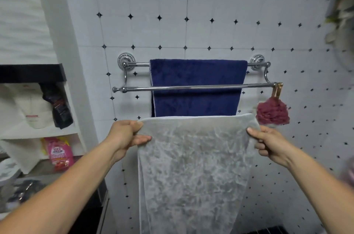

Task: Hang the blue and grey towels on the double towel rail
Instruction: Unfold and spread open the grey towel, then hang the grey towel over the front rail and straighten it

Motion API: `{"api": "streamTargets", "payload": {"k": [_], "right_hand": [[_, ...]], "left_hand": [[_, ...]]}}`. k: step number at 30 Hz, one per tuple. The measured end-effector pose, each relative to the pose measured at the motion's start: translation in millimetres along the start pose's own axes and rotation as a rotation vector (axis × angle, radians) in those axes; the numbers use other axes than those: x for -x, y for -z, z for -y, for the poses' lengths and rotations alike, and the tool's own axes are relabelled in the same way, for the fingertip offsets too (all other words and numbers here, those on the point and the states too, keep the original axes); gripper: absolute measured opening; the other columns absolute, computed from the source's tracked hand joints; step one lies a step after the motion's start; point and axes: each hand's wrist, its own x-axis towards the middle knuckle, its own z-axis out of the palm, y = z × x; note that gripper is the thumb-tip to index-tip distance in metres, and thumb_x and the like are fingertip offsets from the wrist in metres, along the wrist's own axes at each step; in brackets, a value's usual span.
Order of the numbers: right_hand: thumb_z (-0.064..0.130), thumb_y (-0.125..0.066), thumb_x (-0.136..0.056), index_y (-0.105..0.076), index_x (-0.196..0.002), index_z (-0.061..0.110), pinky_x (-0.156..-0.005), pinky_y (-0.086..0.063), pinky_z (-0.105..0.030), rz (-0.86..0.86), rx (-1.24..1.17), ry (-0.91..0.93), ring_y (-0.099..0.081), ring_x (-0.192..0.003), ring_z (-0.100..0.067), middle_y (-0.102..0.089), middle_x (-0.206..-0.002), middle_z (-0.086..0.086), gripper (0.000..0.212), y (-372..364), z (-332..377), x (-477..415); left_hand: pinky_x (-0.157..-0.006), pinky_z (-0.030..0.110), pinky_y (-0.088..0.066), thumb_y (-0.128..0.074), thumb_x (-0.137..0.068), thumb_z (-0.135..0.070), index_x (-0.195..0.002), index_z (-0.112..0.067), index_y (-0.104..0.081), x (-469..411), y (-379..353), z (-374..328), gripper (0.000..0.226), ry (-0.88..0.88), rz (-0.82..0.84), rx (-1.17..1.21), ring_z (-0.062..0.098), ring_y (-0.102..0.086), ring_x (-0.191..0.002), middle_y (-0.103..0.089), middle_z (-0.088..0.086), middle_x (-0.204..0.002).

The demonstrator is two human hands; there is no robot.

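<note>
The chrome double towel rail (138, 88) is fixed to the tiled wall. A blue towel (197, 78) hangs over its rear bar, spread flat behind the front bar. Below the rail I hold a grey towel (195, 166) stretched by its top edge, hanging long toward the floor. My left hand (125, 135) pinches the towel's upper left corner. My right hand (268, 142) grips its upper right corner. The front bar is bare apart from a hook at its right end.
A dark red bath pouf (273, 112) hangs from a brass hook at the right end of the front bar. White shelves (72, 134) on the left hold a pink pouch (60, 154) and a black packet (57, 107). A plant (342, 13) sits upper right.
</note>
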Motion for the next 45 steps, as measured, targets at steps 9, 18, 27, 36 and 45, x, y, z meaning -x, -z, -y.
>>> {"api": "streamTargets", "payload": {"k": [9, 18, 27, 36, 45], "right_hand": [[0.012, -0.062, -0.095, -0.059, -0.103, 0.008, -0.041, -0.056, -0.025, 0.019, -0.203, -0.008, -0.07, -0.05, -0.021, -0.069, -0.093, -0.019, 0.01, 13.2, 44.1, -95.5], [0.004, -0.061, -0.093, -0.058, -0.095, 0.004, -0.034, -0.05, -0.021, -0.05, -0.274, 0.032, -0.066, -0.041, -0.016, -0.064, -0.079, -0.017, 0.004, 5.3, 61.0, -174.2], [-0.02, -0.033, -0.081, -0.065, -0.086, 0.012, -0.061, -0.041, -0.02, 0.224, -0.785, 0.297, -0.06, -0.071, -0.015, -0.066, -0.081, -0.006, 0.045, -1.3, 71.9, -190.8], [0.026, -0.072, -0.077, -0.06, -0.112, 0.006, -0.091, -0.056, -0.041, 0.166, -0.994, 0.245, -0.066, -0.105, -0.023, -0.065, -0.109, -0.009, 0.042, -17.1, 87.3, -184.6], [0.004, -0.069, -0.085, -0.063, -0.08, 0.01, -0.054, -0.054, -0.018, -0.032, -0.654, 0.203, -0.068, -0.06, -0.008, -0.065, -0.077, -0.003, 0.01, -10.1, 84.1, -173.6]], "left_hand": [[-0.057, 0.02, -0.058, -0.061, -0.085, 0.014, -0.086, 0.012, -0.063, -40.9, -62.0, -26.2, 0.003, -0.072, -0.058, 0.178, 0.024, -0.074, -0.062, -0.072, 0.02, -0.07], [-0.03, 0.013, -0.039, -0.057, -0.094, -0.002, -0.085, -0.009, -0.056, -86.9, -87.0, -28.0, 0.011, -0.073, -0.219, 0.244, 0.011, -0.069, -0.049, -0.068, 0.003, -0.064], [-0.087, 0.026, -0.056, -0.038, -0.092, 0.016, -0.107, 0.002, -0.067, -114.2, -90.2, -30.6, 0.035, -0.282, 0.036, 0.667, 0.021, -0.069, -0.106, -0.073, 0.01, -0.104], [-0.095, 0.038, -0.052, -0.061, -0.088, -0.006, -0.073, -0.008, -0.063, -99.1, -115.9, -43.1, 0.015, -0.352, -0.006, 0.965, 0.021, -0.063, -0.083, -0.062, 0.006, -0.076], [-0.077, 0.026, -0.053, -0.061, -0.078, 0.019, -0.083, -0.012, -0.05, -101.3, -121.8, -36.6, 0.033, -0.41, -0.218, 0.729, 0.014, -0.056, -0.066, -0.053, 0.0, -0.067]]}}
